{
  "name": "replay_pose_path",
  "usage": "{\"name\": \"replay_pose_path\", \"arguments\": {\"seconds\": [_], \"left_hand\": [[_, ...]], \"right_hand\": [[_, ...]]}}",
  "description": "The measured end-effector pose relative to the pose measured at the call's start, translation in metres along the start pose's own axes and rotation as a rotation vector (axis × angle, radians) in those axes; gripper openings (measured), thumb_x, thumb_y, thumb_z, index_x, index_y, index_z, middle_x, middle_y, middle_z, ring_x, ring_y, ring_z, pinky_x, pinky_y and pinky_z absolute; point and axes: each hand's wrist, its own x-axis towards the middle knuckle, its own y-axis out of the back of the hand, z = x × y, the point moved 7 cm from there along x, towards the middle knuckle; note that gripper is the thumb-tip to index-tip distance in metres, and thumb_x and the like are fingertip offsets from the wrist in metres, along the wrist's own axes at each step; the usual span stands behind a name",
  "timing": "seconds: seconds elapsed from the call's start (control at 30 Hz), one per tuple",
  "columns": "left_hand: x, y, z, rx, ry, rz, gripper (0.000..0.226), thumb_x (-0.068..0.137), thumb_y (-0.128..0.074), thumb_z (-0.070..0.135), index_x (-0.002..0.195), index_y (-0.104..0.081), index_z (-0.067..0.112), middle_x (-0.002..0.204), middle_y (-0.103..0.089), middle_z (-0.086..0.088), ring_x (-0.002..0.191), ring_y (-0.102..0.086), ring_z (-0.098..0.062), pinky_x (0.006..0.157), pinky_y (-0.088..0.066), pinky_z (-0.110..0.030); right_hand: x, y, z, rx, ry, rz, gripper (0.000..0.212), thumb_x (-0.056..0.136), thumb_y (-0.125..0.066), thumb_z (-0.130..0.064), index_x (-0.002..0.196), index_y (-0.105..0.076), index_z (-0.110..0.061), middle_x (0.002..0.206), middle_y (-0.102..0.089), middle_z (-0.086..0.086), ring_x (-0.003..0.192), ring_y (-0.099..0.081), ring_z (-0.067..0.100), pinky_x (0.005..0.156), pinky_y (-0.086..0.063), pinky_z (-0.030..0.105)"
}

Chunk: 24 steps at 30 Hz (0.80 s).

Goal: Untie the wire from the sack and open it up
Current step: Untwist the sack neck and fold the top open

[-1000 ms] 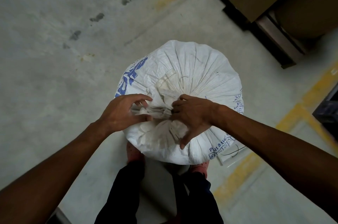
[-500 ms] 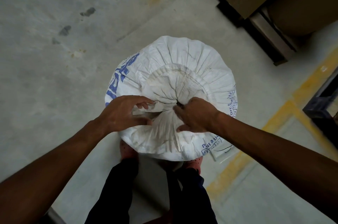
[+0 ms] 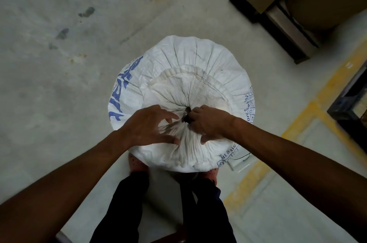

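Note:
A full white woven sack [image 3: 198,60] with blue print stands upright on the floor between my feet. Its pleated mouth [image 3: 186,92] lies fanned out over the top, and a small dark hole [image 3: 186,114] shows at the centre. My right hand [image 3: 208,123] pinches the cloth right at the edge of that hole. My left hand [image 3: 149,125] rests over the near-left pleats with fingers spread, gripping nothing. A thin dark strand [image 3: 241,158], possibly the wire, lies by the sack's lower right side.
Bare concrete floor [image 3: 59,84] spreads to the left and beyond the sack. A wooden pallet with cardboard boxes [image 3: 288,4] stands at the upper right. Yellow floor lines [image 3: 317,107] run on the right, next to a dark crate [image 3: 351,101].
The bunched neck of the sack has been spread out flat, and a small hole now shows at its centre. My left hand let go of the cloth and opened its fingers.

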Motion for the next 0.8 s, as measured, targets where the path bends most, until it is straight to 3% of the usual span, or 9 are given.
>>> {"name": "replay_pose_path", "arguments": {"seconds": [0.13, 0.3, 0.4, 0.47, 0.53, 0.63, 0.7, 0.8], "left_hand": [[0.006, -0.013, 0.016, 0.265, -0.017, -0.033, 0.108, 0.06, -0.035, 0.108, 0.133, -0.068, 0.036, 0.115, -0.077, 0.009, 0.111, -0.068, -0.02, 0.097, -0.055, -0.041], [0.019, -0.037, 0.046, 0.589, -0.304, -0.056, 0.099, 0.078, -0.031, 0.099, 0.136, -0.064, 0.026, 0.136, -0.067, 0.005, 0.118, -0.06, -0.025, 0.096, -0.042, -0.047], [0.031, -0.048, 0.039, 0.714, -0.295, -0.206, 0.098, 0.082, -0.025, 0.095, 0.15, -0.051, 0.029, 0.156, -0.051, 0.006, 0.144, -0.041, -0.026, 0.113, -0.03, -0.05], [0.035, -0.053, 0.032, 0.795, -0.262, -0.327, 0.106, 0.078, -0.018, 0.098, 0.156, -0.042, 0.03, 0.165, -0.04, 0.005, 0.156, -0.023, -0.029, 0.124, -0.013, -0.055], [0.036, -0.053, 0.034, 0.867, -0.312, -0.365, 0.109, 0.078, -0.015, 0.099, 0.153, -0.049, 0.027, 0.165, -0.041, 0.001, 0.159, -0.016, -0.033, 0.126, -0.002, -0.059], [0.035, -0.057, 0.042, 0.929, -0.457, -0.379, 0.107, 0.08, -0.015, 0.098, 0.143, -0.058, 0.023, 0.157, -0.052, -0.003, 0.159, -0.015, -0.035, 0.126, -0.002, -0.061], [0.035, -0.061, 0.046, 0.902, -0.53, -0.411, 0.101, 0.083, -0.02, 0.096, 0.137, -0.062, 0.022, 0.144, -0.063, -0.004, 0.156, -0.023, -0.033, 0.128, -0.002, -0.058], [0.031, -0.065, 0.052, 0.85, -0.561, -0.465, 0.096, 0.085, -0.023, 0.095, 0.133, -0.063, 0.022, 0.133, -0.07, -0.005, 0.143, -0.046, -0.029, 0.13, 0.004, -0.05]], "right_hand": [[-0.012, -0.018, 0.0, -0.101, 0.022, 0.026, 0.062, 0.089, -0.063, -0.063, 0.13, -0.059, -0.018, 0.13, -0.063, 0.003, 0.124, -0.047, 0.027, 0.099, -0.035, 0.038], [-0.028, -0.023, 0.003, 0.007, -0.074, 0.127, 0.092, 0.084, -0.034, -0.087, 0.136, -0.054, -0.014, 0.104, -0.069, 0.007, 0.101, -0.06, 0.028, 0.094, -0.041, 0.041], [-0.038, -0.028, 0.008, -0.006, -0.105, 0.178, 0.095, 0.081, -0.026, -0.093, 0.118, -0.06, -0.013, 0.078, -0.062, 0.006, 0.085, -0.058, 0.029, 0.089, -0.04, 0.042], [-0.048, -0.034, 0.009, -0.045, -0.082, 0.173, 0.09, 0.084, -0.023, -0.093, 0.101, -0.065, -0.016, 0.069, -0.055, 0.002, 0.083, -0.053, 0.027, 0.087, -0.039, 0.043], [-0.057, -0.042, 0.007, -0.096, -0.035, 0.168, 0.086, 0.089, -0.021, -0.089, 0.093, -0.069, -0.017, 0.072, -0.061, 0.003, 0.089, -0.052, 0.028, 0.089, -0.036, 0.044], [-0.067, -0.056, 0.0, -0.142, 0.043, 0.148, 0.079, 0.094, -0.03, -0.081, 0.096, -0.072, -0.014, 0.092, -0.072, 0.011, 0.11, -0.056, 0.035, 0.103, -0.033, 0.049], [-0.067, -0.064, -0.006, -0.134, 0.108, 0.132, 0.075, 0.094, -0.041, -0.075, 0.102, -0.074, -0.009, 0.105, -0.074, 0.019, 0.126, -0.056, 0.041, 0.118, -0.031, 0.054], [-0.066, -0.069, -0.021, -0.012, 0.198, 0.075, 0.072, 0.091, -0.056, -0.071, 0.112, -0.071, -0.004, 0.109, -0.073, 0.023, 0.124, -0.058, 0.043, 0.121, -0.032, 0.053]]}}
